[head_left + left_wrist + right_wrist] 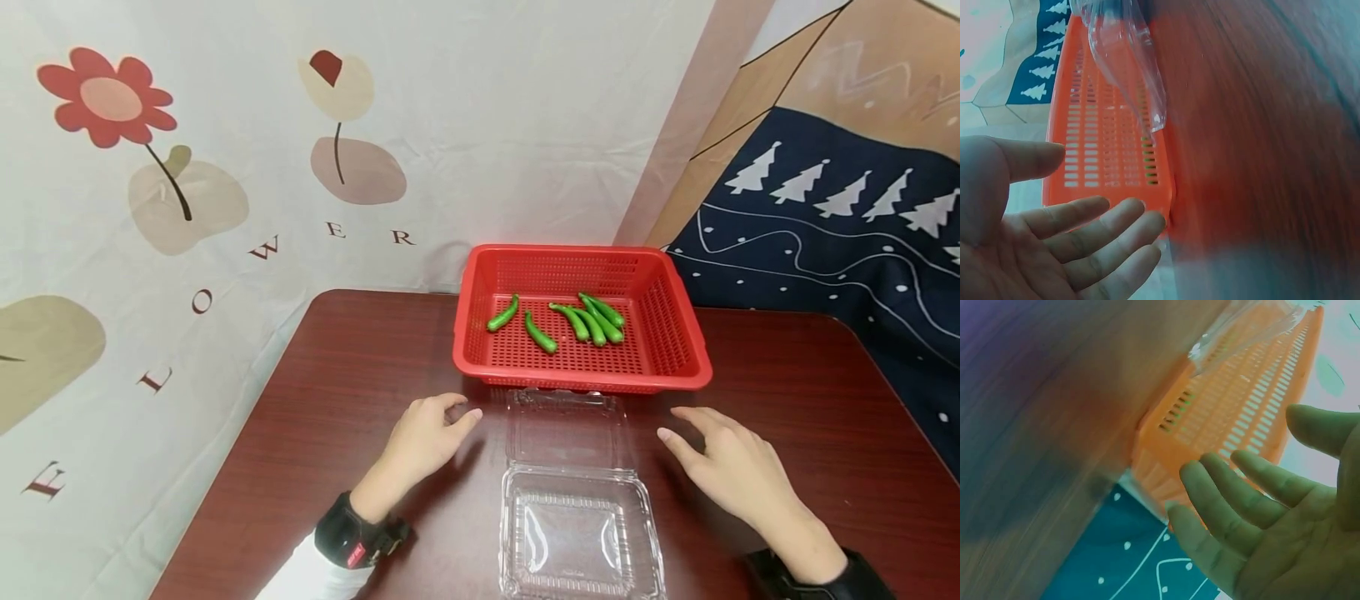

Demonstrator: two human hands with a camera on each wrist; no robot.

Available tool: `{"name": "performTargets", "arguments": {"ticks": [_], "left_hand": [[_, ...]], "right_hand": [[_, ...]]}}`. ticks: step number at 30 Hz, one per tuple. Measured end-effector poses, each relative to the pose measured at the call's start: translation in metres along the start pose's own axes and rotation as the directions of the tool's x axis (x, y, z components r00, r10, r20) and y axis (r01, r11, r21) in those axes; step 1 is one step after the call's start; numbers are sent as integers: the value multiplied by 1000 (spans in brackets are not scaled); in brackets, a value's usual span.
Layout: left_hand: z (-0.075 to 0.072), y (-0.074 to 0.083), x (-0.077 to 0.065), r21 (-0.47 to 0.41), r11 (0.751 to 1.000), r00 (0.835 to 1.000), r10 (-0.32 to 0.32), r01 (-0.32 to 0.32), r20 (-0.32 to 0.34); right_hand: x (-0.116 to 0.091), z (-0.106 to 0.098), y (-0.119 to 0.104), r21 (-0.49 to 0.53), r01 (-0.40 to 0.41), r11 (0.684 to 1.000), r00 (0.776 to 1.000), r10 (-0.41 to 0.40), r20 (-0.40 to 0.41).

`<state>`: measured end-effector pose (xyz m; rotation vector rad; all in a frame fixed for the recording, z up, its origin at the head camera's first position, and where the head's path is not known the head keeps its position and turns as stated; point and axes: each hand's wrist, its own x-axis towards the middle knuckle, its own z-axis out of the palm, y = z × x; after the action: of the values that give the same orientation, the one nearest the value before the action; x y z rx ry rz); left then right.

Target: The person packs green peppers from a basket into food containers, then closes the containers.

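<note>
Left hand and right hand hovered, fingers loosely spread, holding nothing, either side of clear box, unfolded before red basket with green peppers. Box looked light; stray knuckle might have skidded it.

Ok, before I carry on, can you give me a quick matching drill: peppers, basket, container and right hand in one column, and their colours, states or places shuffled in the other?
Column 1
1. peppers
2. basket
3. container
4. right hand

Column 2
A. transparent and open
B. red, at the far side of the table
C. holding nothing, to the right of the container
D. green, lying inside the basket

Pairs: 1-D, 2-B, 3-A, 4-C
</note>
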<state>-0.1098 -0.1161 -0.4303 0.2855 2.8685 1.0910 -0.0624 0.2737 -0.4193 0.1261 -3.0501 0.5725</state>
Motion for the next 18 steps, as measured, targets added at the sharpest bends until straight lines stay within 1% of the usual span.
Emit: {"name": "performTargets", "arguments": {"ticks": [4, 8, 14, 18], "left_hand": [[5, 4, 0, -34, 999, 999, 7, -6, 42], [11, 8, 1, -70, 998, 996, -2, 8, 88], [16, 15, 1, -25, 999, 988, -33, 37, 153], [21, 17, 0, -58, 997, 979, -36, 49, 201]], "right_hand": [[5, 2, -7, 34, 13, 999, 1000, -13, 11], [10, 3, -13, 61, 12, 998, 999, -15, 42], [17, 10, -21, 73, 22, 997, 995, -29, 99], [18, 14, -24, 65, 28, 998, 993, -36, 115]]}}
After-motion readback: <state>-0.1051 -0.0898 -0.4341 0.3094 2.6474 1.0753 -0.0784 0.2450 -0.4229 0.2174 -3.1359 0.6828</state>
